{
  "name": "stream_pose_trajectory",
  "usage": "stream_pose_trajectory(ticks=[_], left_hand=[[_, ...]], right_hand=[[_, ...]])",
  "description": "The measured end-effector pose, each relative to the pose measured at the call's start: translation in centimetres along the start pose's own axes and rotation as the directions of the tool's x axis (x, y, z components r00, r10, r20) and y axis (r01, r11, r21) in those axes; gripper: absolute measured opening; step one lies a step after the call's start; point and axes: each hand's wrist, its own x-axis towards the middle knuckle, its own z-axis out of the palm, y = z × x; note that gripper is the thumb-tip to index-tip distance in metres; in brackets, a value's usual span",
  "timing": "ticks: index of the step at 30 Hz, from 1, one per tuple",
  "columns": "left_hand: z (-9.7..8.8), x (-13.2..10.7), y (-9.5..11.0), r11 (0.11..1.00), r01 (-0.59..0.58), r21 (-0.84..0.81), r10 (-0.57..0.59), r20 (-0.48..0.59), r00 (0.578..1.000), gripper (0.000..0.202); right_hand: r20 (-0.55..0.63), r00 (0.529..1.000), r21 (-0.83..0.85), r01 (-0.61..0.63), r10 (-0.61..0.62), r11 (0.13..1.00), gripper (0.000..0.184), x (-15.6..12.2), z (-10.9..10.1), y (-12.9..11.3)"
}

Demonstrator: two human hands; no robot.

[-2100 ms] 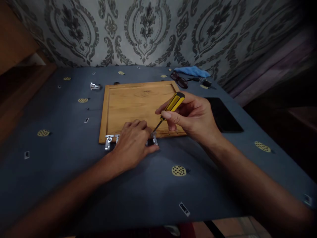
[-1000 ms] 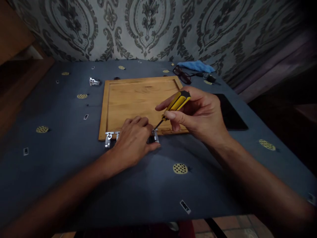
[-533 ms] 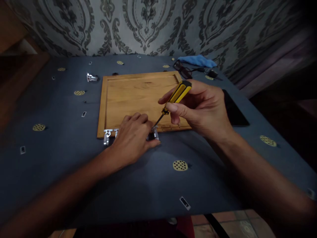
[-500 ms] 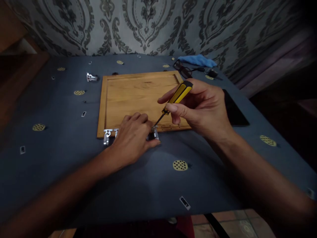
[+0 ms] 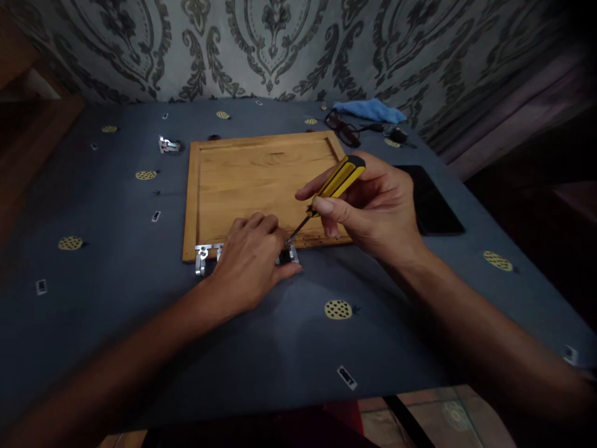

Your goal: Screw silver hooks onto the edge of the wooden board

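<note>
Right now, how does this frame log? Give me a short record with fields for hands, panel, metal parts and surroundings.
Right hand: holds a yellow-and-black screwdriver, tip at a metal fitting
Left hand: over the near edge of the panel, partly hiding the metal there
Wooden panel: lying flat
Loose metal piece: beyond the panel's left side
Right side: black slab, partly behind the right hand
Far right: glasses, blue cloth

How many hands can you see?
2: the left hand over metal parts at the near edge of the wooden board, the right hand holding a yellow screwdriver. None looks hidden.
</note>
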Motion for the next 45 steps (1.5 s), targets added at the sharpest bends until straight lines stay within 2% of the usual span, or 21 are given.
stream_pose_trajectory(ticks=[5, 12, 21, 28, 35, 45], left_hand=[[0.0, 0.0, -0.1, 1.000, -0.014, 0.000, 0.014, -0.006, 1.000, 0.039], [0.0, -0.1, -0.1, 1.000, -0.023, 0.006, 0.023, 0.007, 1.000, 0.039], [0.0, -0.1, -0.2, 1.000, -0.018, 0.000, 0.018, 0.013, 1.000, 0.039], [-0.1, -0.1, -0.1, 1.000, -0.011, 0.006, 0.011, 0.015, 1.000, 0.040], [0.1, -0.2, -0.2, 1.000, -0.024, -0.007, 0.024, -0.022, 0.999, 0.037], [-0.1, -0.2, -0.1, 1.000, -0.007, -0.004, 0.007, -0.014, 1.000, 0.037]], right_hand=[[-0.033, 0.999, 0.014, 0.010, -0.010, 1.000, 0.027, 0.1, 0.0, 0.9], [-0.006, 1.000, 0.028, 0.011, -0.011, 1.000, 0.028, 0.3, -0.2, 1.5], [-0.074, 0.997, -0.124, 0.000, -0.009, 0.992, 0.037, 0.0, 0.6, 1.0], [-0.055, 0.998, -0.092, -0.008, 0.003, 0.996, 0.035, -0.2, 0.9, 0.8], [-0.155, 0.987, -0.142, 0.027, -0.049, 0.990, 0.034, -0.5, 0.7, -0.7], [-0.077, 0.997, -0.128, 0.014, -0.024, 0.992, 0.034, -0.5, 1.0, 0.3]])
